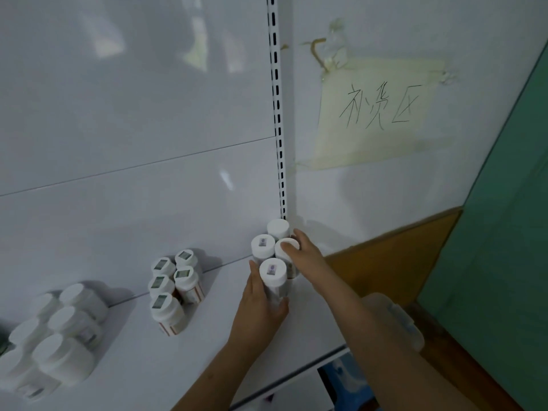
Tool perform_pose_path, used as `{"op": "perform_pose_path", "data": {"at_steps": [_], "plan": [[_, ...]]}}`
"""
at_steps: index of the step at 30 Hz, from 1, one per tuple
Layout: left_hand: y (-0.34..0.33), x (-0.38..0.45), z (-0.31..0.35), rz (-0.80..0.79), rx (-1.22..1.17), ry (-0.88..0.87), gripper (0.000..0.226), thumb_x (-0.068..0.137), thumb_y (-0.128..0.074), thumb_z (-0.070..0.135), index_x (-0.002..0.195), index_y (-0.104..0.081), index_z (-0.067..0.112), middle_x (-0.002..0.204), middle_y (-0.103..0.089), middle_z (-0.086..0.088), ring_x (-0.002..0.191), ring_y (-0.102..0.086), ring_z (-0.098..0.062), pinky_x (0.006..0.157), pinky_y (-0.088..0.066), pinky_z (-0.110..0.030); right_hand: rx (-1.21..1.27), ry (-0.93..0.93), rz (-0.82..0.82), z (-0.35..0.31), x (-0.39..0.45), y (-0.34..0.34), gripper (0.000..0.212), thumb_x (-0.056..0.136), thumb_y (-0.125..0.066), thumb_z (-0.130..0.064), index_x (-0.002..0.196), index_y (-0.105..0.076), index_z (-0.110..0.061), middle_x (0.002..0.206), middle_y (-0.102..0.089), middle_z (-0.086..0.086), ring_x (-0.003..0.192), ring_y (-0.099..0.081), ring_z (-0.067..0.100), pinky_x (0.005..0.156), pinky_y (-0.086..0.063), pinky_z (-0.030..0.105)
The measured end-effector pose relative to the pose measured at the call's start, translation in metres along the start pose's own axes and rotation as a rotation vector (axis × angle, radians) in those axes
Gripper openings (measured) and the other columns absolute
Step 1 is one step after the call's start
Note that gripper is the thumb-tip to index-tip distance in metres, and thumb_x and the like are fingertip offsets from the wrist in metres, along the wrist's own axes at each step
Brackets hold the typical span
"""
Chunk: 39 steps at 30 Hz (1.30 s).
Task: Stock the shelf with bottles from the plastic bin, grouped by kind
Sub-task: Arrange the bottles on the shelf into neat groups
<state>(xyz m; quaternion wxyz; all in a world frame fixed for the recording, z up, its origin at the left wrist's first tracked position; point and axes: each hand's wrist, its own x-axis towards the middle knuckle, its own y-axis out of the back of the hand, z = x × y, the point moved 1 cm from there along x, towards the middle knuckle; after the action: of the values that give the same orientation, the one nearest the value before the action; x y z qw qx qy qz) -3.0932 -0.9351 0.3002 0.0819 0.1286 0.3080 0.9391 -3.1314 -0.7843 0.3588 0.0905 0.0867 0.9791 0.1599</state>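
On the white shelf [213, 360] stand groups of white-capped bottles. At the shelf's right end a cluster of several bottles sits against the back panel. My left hand [261, 307] grips the front bottle [273, 272] of that cluster from the left and below. My right hand [305, 250] holds the right-hand bottle [284, 247], fingers over its cap. Behind them stand a stickered bottle [262, 244] and a plain-capped one [278, 228]. A group with green cap stickers and orange labels [173, 286] stands mid-shelf. Plain white bottles [59, 336] fill the left.
A slotted upright [278, 114] marks the shelf's right end. Beyond it is a wall with a taped handwritten paper [376, 114]. A clear plastic bin's corner [397, 318] shows under my right forearm. Blue packaging [347, 378] lies below the shelf edge.
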Motion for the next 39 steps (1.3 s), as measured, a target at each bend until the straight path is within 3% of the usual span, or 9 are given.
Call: {"op": "perform_pose_path", "data": {"at_steps": [2, 5, 7, 13, 20, 25, 29, 31, 39], "plan": [[-0.004, 0.008, -0.006, 0.016, -0.042, -0.030, 0.094, 0.085, -0.059, 0.046, 0.157, -0.008, 0.012, 0.161, -0.022, -0.001, 0.147, -0.025, -0.011, 0.120, -0.026, -0.044, 0.047, 0.026, -0.020, 0.002, -0.002, -0.002, 0.042, 0.101, -0.049, -0.030, 0.142, -0.043, -0.022, 0.138, -0.054, 0.004, 0.113, -0.051, 0.017, 0.095, -0.040, 0.029], [-0.002, 0.012, -0.009, -0.047, -0.012, -0.077, 0.094, 0.090, -0.064, 0.032, 0.156, 0.002, 0.021, 0.164, -0.009, 0.007, 0.149, -0.013, -0.003, 0.121, -0.014, -0.022, 0.143, 0.020, -0.023, 0.007, -0.004, -0.005, 0.034, 0.101, -0.049, -0.030, 0.135, -0.049, -0.028, 0.130, -0.058, 0.001, 0.111, -0.054, 0.016, 0.093, -0.042, 0.029], [0.002, 0.016, -0.012, -0.057, -0.014, -0.084, 0.094, 0.091, -0.064, 0.031, 0.156, 0.002, 0.021, 0.164, -0.009, 0.008, 0.149, -0.013, -0.004, 0.120, -0.013, -0.020, 0.162, 0.007, -0.008, 0.010, -0.004, -0.006, 0.028, 0.100, -0.049, -0.032, 0.128, -0.052, -0.031, 0.125, -0.060, -0.001, 0.111, -0.055, 0.016, 0.094, -0.045, 0.031], [0.019, 0.035, -0.007, -0.043, -0.098, -0.109, 0.080, 0.088, -0.067, 0.013, 0.153, -0.023, 0.027, 0.153, -0.035, 0.020, 0.140, -0.033, 0.003, 0.114, -0.026, -0.015, 0.240, 0.007, 0.022, 0.019, -0.006, -0.012, 0.024, 0.100, -0.052, -0.034, 0.123, -0.057, -0.033, 0.121, -0.063, -0.006, 0.114, -0.058, 0.015, 0.099, -0.047, 0.033], [0.026, 0.054, -0.006, -0.038, -0.167, -0.116, 0.078, 0.089, -0.071, 0.012, 0.151, -0.028, 0.029, 0.149, -0.044, 0.015, 0.138, -0.041, -0.004, 0.115, -0.035, -0.036, 0.249, 0.005, 0.015, 0.021, -0.011, -0.016, 0.010, 0.100, -0.053, -0.029, 0.108, -0.054, -0.035, 0.110, -0.062, -0.007, 0.095, -0.057, 0.002, 0.081, -0.045, 0.023], [0.023, 0.058, -0.012, -0.030, -0.155, -0.032, 0.081, 0.080, -0.077, 0.030, 0.146, -0.031, 0.039, 0.139, -0.052, 0.020, 0.127, -0.053, -0.003, 0.106, -0.045, -0.045, 0.363, -0.074, 0.047, 0.007, 0.011, -0.009, 0.056, 0.101, -0.038, -0.053, 0.152, -0.030, -0.030, 0.149, -0.042, -0.005, 0.134, -0.042, 0.016, 0.109, -0.032, 0.033], [0.022, 0.059, -0.017, -0.028, -0.062, 0.015, 0.100, 0.065, -0.081, 0.052, 0.146, -0.024, 0.043, 0.136, -0.053, 0.023, 0.122, -0.056, -0.007, 0.099, -0.049, -0.046, 0.583, -0.140, -0.011, 0.008, 0.028, -0.011, 0.054, 0.099, -0.035, -0.060, 0.141, -0.051, -0.030, 0.132, -0.056, -0.013, 0.116, -0.056, 0.009, 0.104, -0.039, 0.032], [0.020, 0.058, -0.019, -0.016, -0.021, 0.028, 0.107, 0.057, -0.083, 0.056, 0.145, -0.023, 0.045, 0.135, -0.053, 0.023, 0.122, -0.056, -0.008, 0.097, -0.050, -0.045, 0.629, -0.107, -0.095, 0.015, 0.033, -0.016, 0.056, 0.100, -0.030, -0.061, 0.133, -0.059, -0.027, 0.129, -0.065, -0.004, 0.117, -0.063, 0.016, 0.106, -0.044, 0.039], [0.017, 0.050, -0.021, 0.070, -0.051, 0.064, 0.112, 0.054, -0.083, 0.063, 0.146, -0.025, 0.037, 0.135, -0.052, 0.019, 0.124, -0.054, -0.009, 0.099, -0.048, -0.045, 0.647, -0.099, -0.087, 0.027, 0.028, -0.027, 0.061, 0.102, -0.018, -0.057, 0.128, -0.060, -0.022, 0.118, -0.072, 0.001, 0.111, -0.066, 0.019, 0.086, -0.054, 0.028]]}}
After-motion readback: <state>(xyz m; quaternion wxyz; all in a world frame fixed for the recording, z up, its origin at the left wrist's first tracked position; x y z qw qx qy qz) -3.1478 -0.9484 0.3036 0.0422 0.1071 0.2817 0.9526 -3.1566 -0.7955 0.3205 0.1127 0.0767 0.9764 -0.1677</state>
